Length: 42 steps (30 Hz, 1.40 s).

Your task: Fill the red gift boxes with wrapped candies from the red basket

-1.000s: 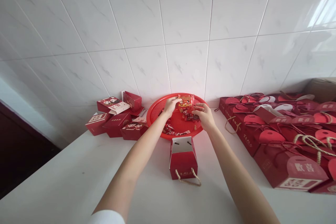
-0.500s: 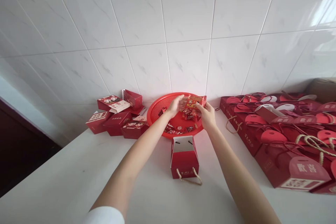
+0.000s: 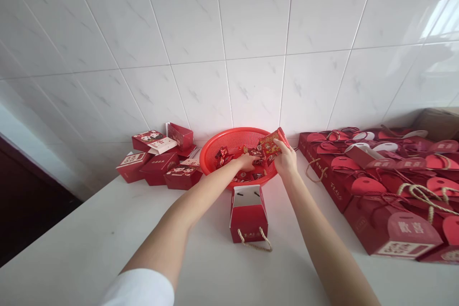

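As I read the head camera from my remote station, the right hand (image 3: pixel 286 160) pinches a red printed sweet packet (image 3: pixel 272 144) between thumb and fingers, holding it at the rim of a round red plastic basket (image 3: pixel 233 130). The left hand (image 3: pixel 246 162) reaches into the basket and rests among wrapped sweets (image 3: pixel 222 157); I cannot tell whether it grips any. Just in front of the basket stands an open red gift box (image 3: pixel 248 217) with rope handles, on a white counter (image 3: pixel 107 234). On my left lies a loose group of red cartons (image 3: pixel 158 165). On my right, closely packed red gift boxes (image 3: pixel 358 186) fill the counter, beneath a white tiled wall (image 3: pixel 251 24).
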Each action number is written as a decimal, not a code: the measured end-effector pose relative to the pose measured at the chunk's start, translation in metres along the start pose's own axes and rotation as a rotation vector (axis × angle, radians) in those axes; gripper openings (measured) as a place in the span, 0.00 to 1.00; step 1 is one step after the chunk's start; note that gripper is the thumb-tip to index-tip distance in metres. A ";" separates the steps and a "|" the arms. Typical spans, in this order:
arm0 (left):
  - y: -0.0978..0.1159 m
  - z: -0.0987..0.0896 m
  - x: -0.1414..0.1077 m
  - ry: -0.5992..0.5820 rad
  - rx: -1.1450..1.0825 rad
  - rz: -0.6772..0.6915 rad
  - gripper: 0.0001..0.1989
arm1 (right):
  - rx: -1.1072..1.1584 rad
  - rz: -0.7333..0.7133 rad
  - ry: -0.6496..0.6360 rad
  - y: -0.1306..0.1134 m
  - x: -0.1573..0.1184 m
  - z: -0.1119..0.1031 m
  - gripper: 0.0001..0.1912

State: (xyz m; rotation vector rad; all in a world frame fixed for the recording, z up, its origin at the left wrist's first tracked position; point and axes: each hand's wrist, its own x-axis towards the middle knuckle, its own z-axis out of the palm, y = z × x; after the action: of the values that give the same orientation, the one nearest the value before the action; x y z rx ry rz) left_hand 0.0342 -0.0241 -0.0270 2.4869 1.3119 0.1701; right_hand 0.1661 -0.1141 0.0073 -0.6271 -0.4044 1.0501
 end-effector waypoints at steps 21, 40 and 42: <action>-0.004 -0.031 -0.007 0.165 -0.357 -0.170 0.06 | 0.056 -0.017 -0.047 0.009 0.011 -0.006 0.07; 0.013 -0.059 -0.030 0.223 -0.719 -0.069 0.16 | 0.114 -0.021 0.056 0.007 0.009 -0.002 0.09; 0.007 -0.059 -0.032 0.158 -0.645 -0.088 0.16 | 0.103 -0.028 0.040 0.008 0.008 -0.001 0.10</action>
State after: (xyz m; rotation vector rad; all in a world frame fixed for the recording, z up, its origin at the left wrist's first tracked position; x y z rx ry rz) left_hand 0.0068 -0.0405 0.0324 1.8944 1.1791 0.6650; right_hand 0.1652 -0.1042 0.0011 -0.5481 -0.3216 1.0234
